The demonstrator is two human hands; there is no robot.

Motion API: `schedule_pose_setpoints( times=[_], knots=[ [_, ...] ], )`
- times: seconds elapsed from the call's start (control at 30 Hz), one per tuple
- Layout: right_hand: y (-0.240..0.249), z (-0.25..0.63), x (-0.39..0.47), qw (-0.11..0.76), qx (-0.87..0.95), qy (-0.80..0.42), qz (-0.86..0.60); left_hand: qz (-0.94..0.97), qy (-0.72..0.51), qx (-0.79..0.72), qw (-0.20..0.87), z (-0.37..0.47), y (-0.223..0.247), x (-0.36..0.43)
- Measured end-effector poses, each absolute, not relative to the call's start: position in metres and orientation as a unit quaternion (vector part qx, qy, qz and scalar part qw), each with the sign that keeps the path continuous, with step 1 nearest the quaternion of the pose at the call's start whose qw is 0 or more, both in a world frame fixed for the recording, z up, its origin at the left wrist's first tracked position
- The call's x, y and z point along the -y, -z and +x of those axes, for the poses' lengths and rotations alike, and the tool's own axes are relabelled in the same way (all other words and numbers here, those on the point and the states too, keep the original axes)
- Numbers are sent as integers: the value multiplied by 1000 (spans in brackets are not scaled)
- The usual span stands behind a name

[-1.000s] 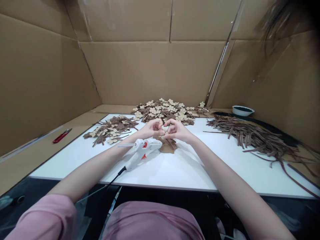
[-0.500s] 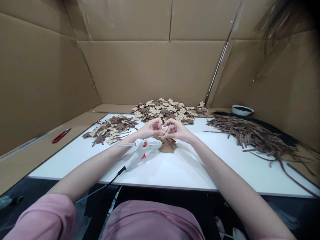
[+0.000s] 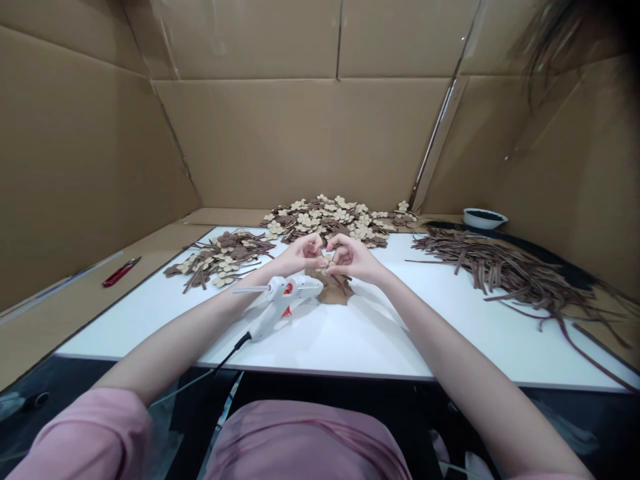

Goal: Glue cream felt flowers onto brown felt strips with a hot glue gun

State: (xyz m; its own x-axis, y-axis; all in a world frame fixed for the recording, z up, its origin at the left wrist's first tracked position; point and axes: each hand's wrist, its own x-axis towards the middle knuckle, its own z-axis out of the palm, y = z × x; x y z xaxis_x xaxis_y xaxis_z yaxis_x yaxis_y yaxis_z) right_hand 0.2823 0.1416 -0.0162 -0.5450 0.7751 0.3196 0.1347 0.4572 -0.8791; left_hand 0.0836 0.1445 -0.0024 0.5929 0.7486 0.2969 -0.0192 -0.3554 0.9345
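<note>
My left hand [image 3: 305, 255] and my right hand [image 3: 353, 259] meet above the middle of the white board [image 3: 320, 343]. Between their fingertips they pinch a small beige flower [image 3: 327, 261], one hand on each side of it. Beneath them lies a brown piece [image 3: 336, 293] with a thin dark strip on it, partly hidden by the fingers. A white glue gun [image 3: 280, 301] with an orange trigger lies just in front of my left wrist, its black cord running toward the near edge.
Beige and brown flowers are heaped [image 3: 325, 220] at the back. Flowers with strips [image 3: 225, 257] lie left, loose brown strips [image 3: 500, 270] right. A red cutter [image 3: 121, 272] rests at far left, a white bowl [image 3: 484, 219] at back right. Cardboard walls [image 3: 300, 140] enclose the board.
</note>
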Motion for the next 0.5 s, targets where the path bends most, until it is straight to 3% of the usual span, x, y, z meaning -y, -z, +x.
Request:
schedule_pose_setpoints(
  times=[0.5],
  knots=[
    [10, 281, -134, 377, 795, -369, -300, 711, -378, -244, 540, 83, 9, -151]
  ],
)
